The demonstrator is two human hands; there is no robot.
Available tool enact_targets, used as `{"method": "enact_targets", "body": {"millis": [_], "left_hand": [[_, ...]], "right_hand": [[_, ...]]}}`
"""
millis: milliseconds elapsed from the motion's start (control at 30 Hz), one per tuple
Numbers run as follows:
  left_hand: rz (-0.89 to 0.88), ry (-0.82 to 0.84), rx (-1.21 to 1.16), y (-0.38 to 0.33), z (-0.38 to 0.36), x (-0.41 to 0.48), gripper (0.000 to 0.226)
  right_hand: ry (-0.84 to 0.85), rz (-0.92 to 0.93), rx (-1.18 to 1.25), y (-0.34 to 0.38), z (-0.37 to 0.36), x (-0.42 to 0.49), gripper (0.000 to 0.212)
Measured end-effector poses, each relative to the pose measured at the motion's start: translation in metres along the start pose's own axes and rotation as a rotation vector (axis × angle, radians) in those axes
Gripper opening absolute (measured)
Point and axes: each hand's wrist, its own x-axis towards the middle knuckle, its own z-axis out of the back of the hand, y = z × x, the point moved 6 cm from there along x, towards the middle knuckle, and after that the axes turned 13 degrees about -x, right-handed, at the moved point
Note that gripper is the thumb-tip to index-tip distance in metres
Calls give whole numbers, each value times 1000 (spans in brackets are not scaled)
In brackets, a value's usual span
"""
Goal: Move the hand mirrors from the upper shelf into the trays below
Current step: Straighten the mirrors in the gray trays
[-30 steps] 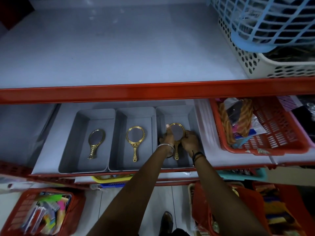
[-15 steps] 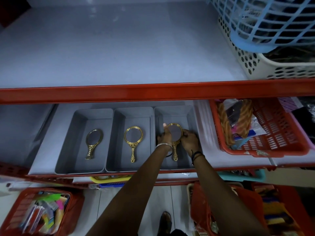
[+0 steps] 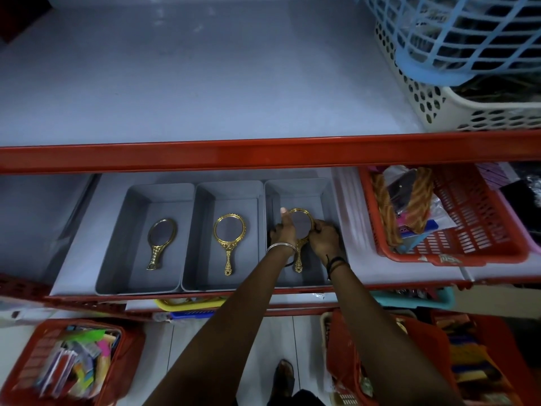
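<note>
1. Left hand (image 3: 283,232) and right hand (image 3: 323,234) pinch the rim of the third mirror (image 3: 300,227) from either side, inside the right tray (image 3: 329,200).
2. Left tray (image 3: 131,200) and middle tray (image 3: 202,200) each hold one mirror.
3. Upper shelf (image 3: 205,83) shows no mirrors; release apparently remains.

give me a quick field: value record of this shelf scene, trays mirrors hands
trays: three grey trays side by side on the lower shelf
left tray: one hand mirror, lying flat
middle tray: one gold mirror, lying flat
right tray: third mirror, both hands on it
left hand: on the frame's left side
right hand: on its right side
upper shelf: no mirrors visible
</note>
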Motion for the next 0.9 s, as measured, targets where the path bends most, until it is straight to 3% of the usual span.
{"method": "enact_targets", "body": {"millis": [133,233,300,400,600,900], "left_hand": [[-42,7,50,-7,6,-12,86],[-123,27,113,-16,13,-26,83],[-208,39,134,-22,21,-36,78],[-259,65,138,-25,31,-46,73],[-55,147,-15,-2,31,-43,87],[84,133,-86,18,9,-15,84]], "right_hand": [[-61,-3,-48,4,6,-9,30],[-92,31,-71,12,13,-23,14],[-134,67,-85,19,20,-36,35],[-181,109,-64,28,28,-56,41],[-65,-29,-15,21,25,-75,25],[108,-140,-6,-1,-11,-55,26]]}}
